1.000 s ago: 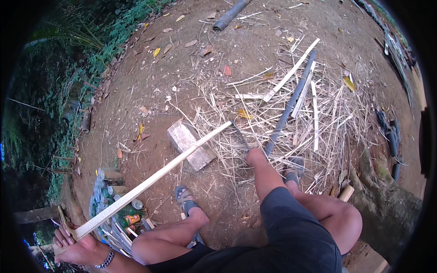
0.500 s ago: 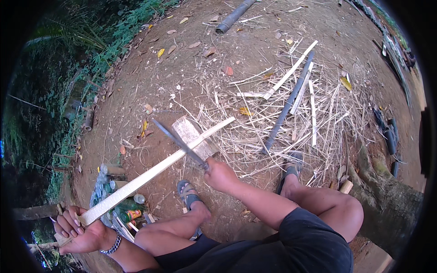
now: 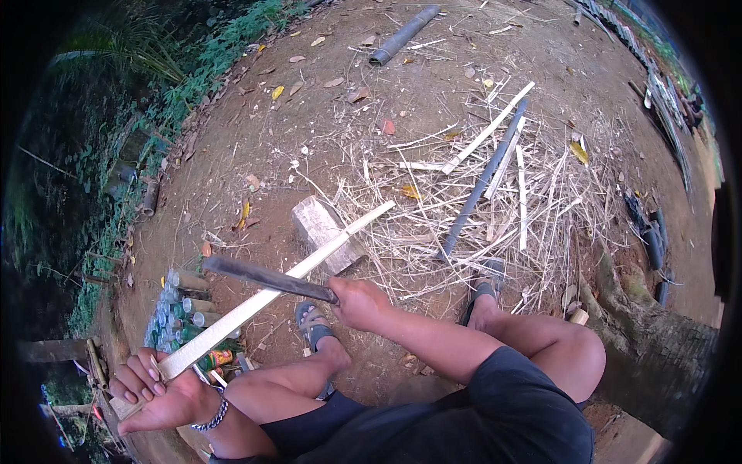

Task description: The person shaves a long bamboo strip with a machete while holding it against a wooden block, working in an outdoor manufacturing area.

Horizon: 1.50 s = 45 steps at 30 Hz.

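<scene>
Near the lower left, my left hand [image 3: 166,398] is wrapped around the near end of a long pale bamboo strip [image 3: 224,326]. The strip slants up to the right, and its far part lies over a wooden block [image 3: 313,220] on the ground. My right hand [image 3: 359,304] grips a long dark-bladed machete [image 3: 259,274], its handle hidden in the fist. The blade points left and crosses over the strip, between the block and my left hand. Whether the edge touches the strip I cannot tell.
Thin bamboo shavings [image 3: 541,185] cover the ground ahead right, with a dark bamboo pole [image 3: 483,185] across them. Bottles [image 3: 182,309] stand by my left leg. A dark bamboo tube [image 3: 404,35] lies farther off. A tree trunk [image 3: 657,352] is at right.
The machete has moved left and nearer along the strip, toward my left hand, its blade swinging flatter. My left hand keeps hold of the strip and sits slightly lower and farther right in view.
</scene>
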### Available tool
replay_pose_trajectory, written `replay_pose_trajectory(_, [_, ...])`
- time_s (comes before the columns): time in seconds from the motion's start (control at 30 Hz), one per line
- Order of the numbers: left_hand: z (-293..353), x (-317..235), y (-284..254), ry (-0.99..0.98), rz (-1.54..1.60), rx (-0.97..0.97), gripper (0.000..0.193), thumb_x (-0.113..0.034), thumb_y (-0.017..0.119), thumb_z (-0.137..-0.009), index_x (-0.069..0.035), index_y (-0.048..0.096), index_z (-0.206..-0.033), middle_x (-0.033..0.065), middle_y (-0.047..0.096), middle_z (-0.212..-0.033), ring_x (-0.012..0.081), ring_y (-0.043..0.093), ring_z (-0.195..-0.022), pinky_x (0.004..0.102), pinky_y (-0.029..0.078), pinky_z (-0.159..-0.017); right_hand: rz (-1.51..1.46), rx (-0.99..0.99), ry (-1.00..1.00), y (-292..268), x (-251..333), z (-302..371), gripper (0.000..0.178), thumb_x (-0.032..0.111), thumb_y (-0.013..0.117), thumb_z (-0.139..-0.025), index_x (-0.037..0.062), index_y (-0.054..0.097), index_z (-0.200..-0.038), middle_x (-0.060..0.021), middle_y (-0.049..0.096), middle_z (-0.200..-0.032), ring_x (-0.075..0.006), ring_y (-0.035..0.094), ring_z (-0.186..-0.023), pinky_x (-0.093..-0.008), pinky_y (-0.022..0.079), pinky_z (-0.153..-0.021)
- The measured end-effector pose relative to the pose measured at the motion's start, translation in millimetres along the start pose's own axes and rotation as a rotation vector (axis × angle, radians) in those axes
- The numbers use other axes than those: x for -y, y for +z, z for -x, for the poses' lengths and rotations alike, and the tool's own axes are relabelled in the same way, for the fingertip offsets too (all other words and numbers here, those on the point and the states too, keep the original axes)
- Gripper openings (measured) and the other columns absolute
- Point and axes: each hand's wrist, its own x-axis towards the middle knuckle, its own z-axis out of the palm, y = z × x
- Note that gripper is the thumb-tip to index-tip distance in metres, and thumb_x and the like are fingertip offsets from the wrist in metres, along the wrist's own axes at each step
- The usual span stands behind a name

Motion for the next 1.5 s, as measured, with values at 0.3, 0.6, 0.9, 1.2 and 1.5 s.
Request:
replay_pose_trajectory(0.3, [-12,-2,-13,-0.046,0.02,0.092,0.058,-0.069,0.05,-0.081,-0.014,0.037,-0.068,-0.0039,0.031,-0.054,0.008,0.03,-0.046,0.0237,0.032,-0.054,0.023,0.021,0.607,28,-162,21,0.024,0.017,0.058,-0.084,0.0014,0.056,-0.101,-0.0206,0.066,-0.084,-0.0373,0.066,-0.079,-0.0477,0.052,-0.073])
replay_pose_trajectory(0.6, [-41,12,-21,-0.094,-0.012,0.13,0.077,-0.084,0.019,-0.08,-0.011,0.037,-0.063,-0.0017,0.034,-0.055,0.0102,0.031,-0.044,0.0272,0.032,-0.057,-0.233,0.105,0.4,68,-74,22,0.019,0.017,0.06,-0.079,0.0057,0.055,-0.093,-0.0209,0.064,-0.079,-0.0399,0.064,-0.077,-0.0499,0.05,-0.071])
replay_pose_trajectory(0.9, [-40,7,-24,-0.101,0.004,0.193,0.077,-0.085,0.022,-0.079,-0.011,0.038,-0.066,-0.003,0.036,-0.055,0.0094,0.032,-0.043,0.0281,0.035,-0.062,-0.38,-0.096,0.597,75,-97,39,0.02,0.017,0.062,-0.078,0.0024,0.053,-0.089,-0.0232,0.062,-0.077,-0.0424,0.062,-0.076,-0.0487,0.049,-0.07])
replay_pose_trajectory(1.2, [-36,13,-14,-0.087,0.082,0.241,0.077,-0.085,0.022,-0.079,-0.011,0.038,-0.065,-0.003,0.036,-0.055,0.009,0.032,-0.043,0.0247,0.032,-0.051,-0.377,-0.159,0.77,118,-126,79,0.02,0.016,0.06,-0.078,0.0043,0.055,-0.093,-0.0203,0.063,-0.078,-0.038,0.063,-0.074,-0.0454,0.05,-0.07])
replay_pose_trajectory(1.5, [-21,7,-6,-0.061,0.076,0.206,0.07,-0.081,0.038,-0.078,-0.012,0.038,-0.066,-0.0031,0.035,-0.055,0.0085,0.033,-0.044,0.0242,0.033,-0.052,-0.148,-0.099,0.426,28,-79,15,0.025,0.015,0.062,-0.078,0.0024,0.054,-0.097,-0.0219,0.064,-0.081,-0.0408,0.063,-0.079,-0.0498,0.05,-0.072])
